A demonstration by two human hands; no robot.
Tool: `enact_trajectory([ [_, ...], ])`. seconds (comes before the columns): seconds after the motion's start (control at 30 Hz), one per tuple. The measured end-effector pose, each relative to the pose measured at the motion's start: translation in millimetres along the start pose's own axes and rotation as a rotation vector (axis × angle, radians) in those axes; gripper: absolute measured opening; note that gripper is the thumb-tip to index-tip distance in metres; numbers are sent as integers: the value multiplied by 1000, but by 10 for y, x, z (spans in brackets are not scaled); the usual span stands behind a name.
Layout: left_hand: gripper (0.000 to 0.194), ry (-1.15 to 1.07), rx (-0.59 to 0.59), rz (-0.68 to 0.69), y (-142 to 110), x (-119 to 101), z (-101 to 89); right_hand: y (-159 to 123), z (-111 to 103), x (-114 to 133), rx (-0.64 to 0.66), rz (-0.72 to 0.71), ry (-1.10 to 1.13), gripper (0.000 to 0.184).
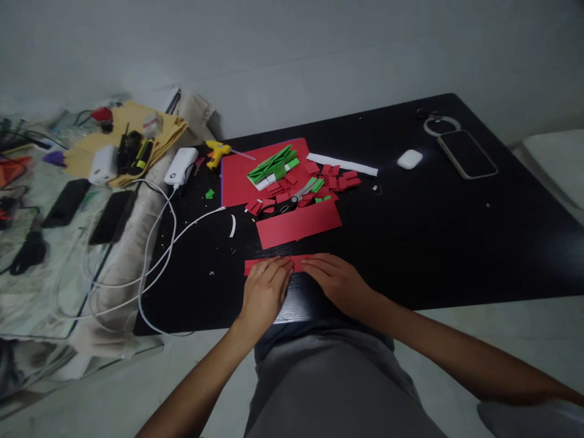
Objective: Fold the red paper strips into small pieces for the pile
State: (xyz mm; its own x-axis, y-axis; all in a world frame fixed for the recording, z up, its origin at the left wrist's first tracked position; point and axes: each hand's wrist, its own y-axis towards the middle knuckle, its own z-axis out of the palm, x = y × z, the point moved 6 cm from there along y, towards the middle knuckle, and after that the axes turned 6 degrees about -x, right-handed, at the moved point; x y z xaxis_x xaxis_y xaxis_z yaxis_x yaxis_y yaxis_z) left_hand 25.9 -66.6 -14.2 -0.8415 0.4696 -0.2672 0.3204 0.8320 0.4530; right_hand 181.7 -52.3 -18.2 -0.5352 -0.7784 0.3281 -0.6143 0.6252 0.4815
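Note:
A narrow red paper strip (297, 263) lies near the front edge of the black table. My left hand (267, 289), with a ring on one finger, is closed over its left part, fingertips pressed down on the paper. From the right, my right hand (340, 280) grips the strip's other end, which it covers. Both thumbs are mostly hidden. Just beyond the strip rests a wider red paper rectangle (298, 225). Scissors (292, 202) with dark handles lie among small folded red paper pieces (337, 181). A bundle of folded green paper (274, 165) sits on a red sheet (235, 185).
A yellow glue gun (217, 153) and a white power bank (181, 166) with a white cable (173, 234) are at left. A white paper strip (344, 163) lies behind the pieces. Farther right are a white earbud case (409, 159) and a phone (468, 154). A cluttered surface adjoins the left side.

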Motion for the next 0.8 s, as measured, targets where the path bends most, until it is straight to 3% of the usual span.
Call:
enact_trajectory([
  [0.47,20,52,33,0,21,-16,-16,146,72,71,119,77,-191,35],
  [0.8,16,89,0,-35,-60,219,-181,144,94,70,114,82,-207,33],
])
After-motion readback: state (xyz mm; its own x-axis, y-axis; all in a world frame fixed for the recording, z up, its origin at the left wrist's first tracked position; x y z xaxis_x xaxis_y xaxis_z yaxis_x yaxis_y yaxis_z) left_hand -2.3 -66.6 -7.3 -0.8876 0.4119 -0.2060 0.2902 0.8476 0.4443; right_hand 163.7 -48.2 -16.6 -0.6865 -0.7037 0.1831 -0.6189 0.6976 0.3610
